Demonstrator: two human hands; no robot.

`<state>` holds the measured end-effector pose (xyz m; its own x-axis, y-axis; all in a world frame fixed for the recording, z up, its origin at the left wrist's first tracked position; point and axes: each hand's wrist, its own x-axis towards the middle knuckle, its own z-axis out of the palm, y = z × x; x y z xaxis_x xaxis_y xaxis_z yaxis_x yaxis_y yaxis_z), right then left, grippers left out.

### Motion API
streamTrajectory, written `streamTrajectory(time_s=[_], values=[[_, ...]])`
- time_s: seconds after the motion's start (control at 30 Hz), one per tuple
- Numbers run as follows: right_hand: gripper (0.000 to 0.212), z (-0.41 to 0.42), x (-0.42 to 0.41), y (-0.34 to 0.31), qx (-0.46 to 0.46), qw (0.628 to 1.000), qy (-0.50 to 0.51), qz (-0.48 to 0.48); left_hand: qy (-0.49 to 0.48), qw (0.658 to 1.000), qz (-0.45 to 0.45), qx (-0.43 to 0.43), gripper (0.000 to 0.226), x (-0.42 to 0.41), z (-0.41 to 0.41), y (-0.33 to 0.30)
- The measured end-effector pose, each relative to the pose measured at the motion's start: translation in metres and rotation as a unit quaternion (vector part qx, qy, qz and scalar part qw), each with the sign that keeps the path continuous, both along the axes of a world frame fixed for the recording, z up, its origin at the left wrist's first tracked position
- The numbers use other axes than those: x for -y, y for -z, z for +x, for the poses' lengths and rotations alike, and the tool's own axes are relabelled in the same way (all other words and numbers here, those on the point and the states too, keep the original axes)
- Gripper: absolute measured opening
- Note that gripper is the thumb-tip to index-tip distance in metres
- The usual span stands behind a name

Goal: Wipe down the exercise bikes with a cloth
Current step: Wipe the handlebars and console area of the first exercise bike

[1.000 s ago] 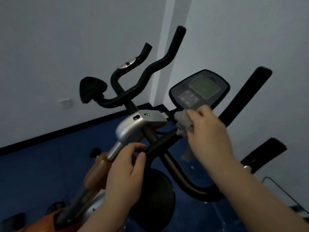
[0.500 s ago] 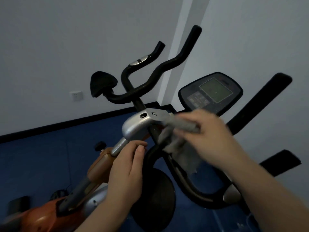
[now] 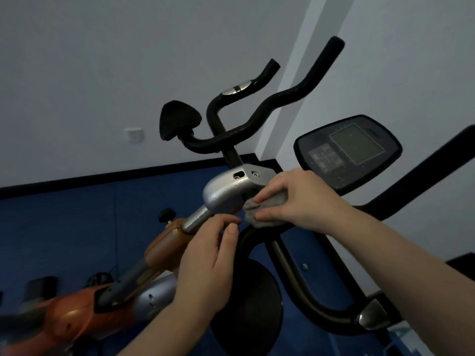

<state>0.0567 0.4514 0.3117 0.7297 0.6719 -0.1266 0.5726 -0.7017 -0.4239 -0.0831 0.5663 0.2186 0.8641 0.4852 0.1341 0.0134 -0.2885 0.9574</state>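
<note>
An orange and silver exercise bike (image 3: pixel 77 314) fills the lower middle of the head view. Its silver stem cap (image 3: pixel 226 191) carries black handlebars (image 3: pixel 257 124) and a dark console (image 3: pixel 347 152). My right hand (image 3: pixel 295 199) is shut on a grey cloth (image 3: pixel 257 214) and presses it against the black bar just under the stem cap's right end. My left hand (image 3: pixel 208 265) grips the silver post (image 3: pixel 195 222) below the cap, thumb and fingers wrapped around it.
A black round pad (image 3: pixel 249 304) sits below my hands. A curved black bar (image 3: pixel 303 286) runs down to the right. White walls meet in a corner behind the bike, with a wall socket (image 3: pixel 134 135) at the left. The floor (image 3: pixel 64 222) is blue.
My right hand has carried the cloth from beneath the console leftward and down to the bar under the stem cap. My left hand has kept its hold on the post.
</note>
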Motion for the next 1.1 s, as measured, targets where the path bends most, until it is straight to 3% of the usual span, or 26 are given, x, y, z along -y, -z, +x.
streamTrajectory(time_s=[0.1,0.27,0.5,0.7,0.77,0.9,1.1], values=[[0.028,0.0,-0.01,0.013,0.046,0.997,0.048,0.047,-0.004,1.0,-0.001,0.0,0.034,0.001,0.0,0.0],[0.031,-0.005,-0.02,0.019,0.158,0.986,0.028,0.036,0.017,1.0,0.009,-0.008,0.036,0.0,-0.001,-0.002],[0.037,0.004,-0.011,0.007,0.066,0.997,0.015,-0.037,0.043,0.999,0.005,-0.025,0.03,-0.004,-0.003,-0.001],[0.025,-0.009,-0.019,0.032,0.2,0.977,0.03,0.075,0.06,0.998,0.007,-0.032,0.028,-0.005,-0.002,-0.001],[0.023,-0.011,-0.019,0.034,0.215,0.961,0.09,0.149,0.075,0.996,0.017,-0.039,0.027,-0.008,-0.003,-0.003],[0.03,-0.016,-0.01,0.015,0.2,0.88,0.269,0.336,0.118,0.99,0.04,-0.063,0.032,-0.014,-0.004,-0.007],[0.03,-0.063,0.007,0.0,0.195,0.856,0.325,0.352,0.208,0.971,0.086,-0.082,0.028,-0.03,-0.007,-0.008]])
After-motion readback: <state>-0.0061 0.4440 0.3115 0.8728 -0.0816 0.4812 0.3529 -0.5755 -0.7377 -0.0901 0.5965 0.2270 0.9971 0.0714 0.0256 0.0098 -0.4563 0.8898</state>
